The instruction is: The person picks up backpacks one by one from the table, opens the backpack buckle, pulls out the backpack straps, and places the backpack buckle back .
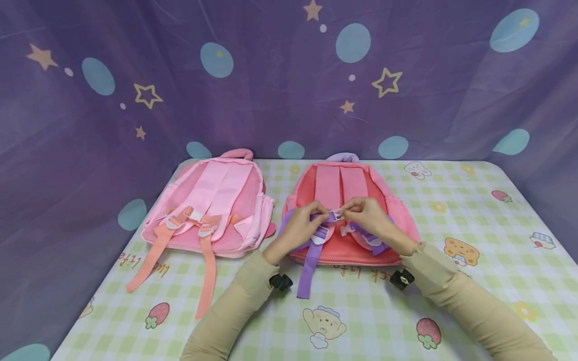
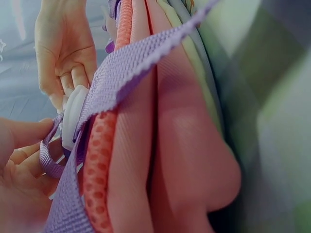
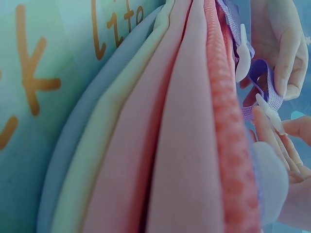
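A pink and coral backpack lies with its shoulder straps facing up, under both hands. My left hand pinches a purple strap just beside a white plastic buckle piece. From the other side my right hand holds that buckle piece between thumb and fingers, also seen in the right wrist view with the buckle piece at the fingertips. A second white buckle piece sits lower on the bag, below the right hand. In the left wrist view, the purple strap loops at the left fingertips.
A lighter pink backpack with orange straps lies to the left, straps up. Both bags rest on a table with a green checked cloth. A purple curtain hangs behind. One purple strap end trails toward the front.
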`<state>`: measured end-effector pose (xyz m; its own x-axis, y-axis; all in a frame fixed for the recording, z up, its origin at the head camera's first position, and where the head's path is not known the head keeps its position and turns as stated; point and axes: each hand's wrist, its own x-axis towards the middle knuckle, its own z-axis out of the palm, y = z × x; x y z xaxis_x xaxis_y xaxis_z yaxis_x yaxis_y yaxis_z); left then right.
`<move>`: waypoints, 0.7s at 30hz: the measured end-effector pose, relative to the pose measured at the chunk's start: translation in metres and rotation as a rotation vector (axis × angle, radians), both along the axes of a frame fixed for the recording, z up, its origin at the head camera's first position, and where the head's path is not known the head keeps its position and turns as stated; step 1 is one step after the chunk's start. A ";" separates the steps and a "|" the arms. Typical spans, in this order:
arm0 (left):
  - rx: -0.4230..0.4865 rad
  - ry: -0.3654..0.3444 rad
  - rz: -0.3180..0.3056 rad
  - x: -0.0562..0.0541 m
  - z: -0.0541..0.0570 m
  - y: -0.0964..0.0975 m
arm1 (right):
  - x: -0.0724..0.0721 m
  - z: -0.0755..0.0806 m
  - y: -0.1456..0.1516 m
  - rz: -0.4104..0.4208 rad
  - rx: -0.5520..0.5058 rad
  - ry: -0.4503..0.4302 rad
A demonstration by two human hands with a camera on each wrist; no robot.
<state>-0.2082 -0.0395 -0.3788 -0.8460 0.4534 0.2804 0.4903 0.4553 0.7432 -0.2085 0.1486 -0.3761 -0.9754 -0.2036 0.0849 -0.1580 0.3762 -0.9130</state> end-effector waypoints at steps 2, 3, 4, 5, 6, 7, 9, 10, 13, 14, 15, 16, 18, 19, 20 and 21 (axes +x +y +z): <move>0.001 -0.001 -0.006 0.000 0.000 -0.001 | 0.000 0.000 0.000 -0.001 0.004 -0.011; 0.001 -0.002 -0.011 0.000 0.000 -0.001 | 0.000 0.000 0.001 0.000 0.006 -0.014; 0.003 -0.001 -0.017 0.000 -0.001 -0.001 | 0.001 0.000 0.001 0.003 0.009 -0.018; 0.003 -0.003 -0.020 0.000 -0.001 -0.002 | 0.001 0.000 0.001 0.006 0.013 -0.021; 0.004 -0.005 -0.026 0.000 -0.001 -0.002 | 0.001 0.000 0.002 0.009 0.018 -0.023; 0.004 -0.009 -0.032 0.000 -0.001 -0.002 | 0.001 0.000 0.002 0.015 0.014 -0.029; 0.002 -0.018 -0.049 0.000 -0.002 -0.003 | 0.001 -0.001 0.004 0.031 -0.002 -0.044; 0.001 -0.020 -0.057 0.000 -0.002 -0.004 | 0.000 -0.002 0.005 0.037 -0.008 -0.051; -0.009 -0.025 -0.075 0.001 0.000 -0.006 | 0.000 -0.005 0.008 0.051 -0.029 -0.073; -0.011 -0.021 -0.082 0.001 0.000 -0.006 | -0.001 -0.006 0.009 0.057 -0.032 -0.075; -0.014 -0.017 -0.086 0.002 0.000 -0.007 | 0.000 -0.006 0.010 0.066 -0.034 -0.074; -0.014 -0.017 -0.089 0.002 0.001 -0.007 | 0.000 -0.006 0.011 0.072 -0.034 -0.072; -0.014 -0.017 -0.093 0.003 0.001 -0.008 | 0.000 -0.006 0.012 0.093 -0.035 -0.070; -0.016 -0.019 -0.094 0.004 0.001 -0.009 | 0.001 -0.006 0.012 0.102 -0.034 -0.069; -0.019 -0.021 -0.096 0.005 0.001 -0.009 | 0.001 -0.005 0.013 0.109 -0.032 -0.070; -0.021 -0.021 -0.099 0.005 0.001 -0.010 | 0.001 -0.005 0.013 0.118 -0.031 -0.070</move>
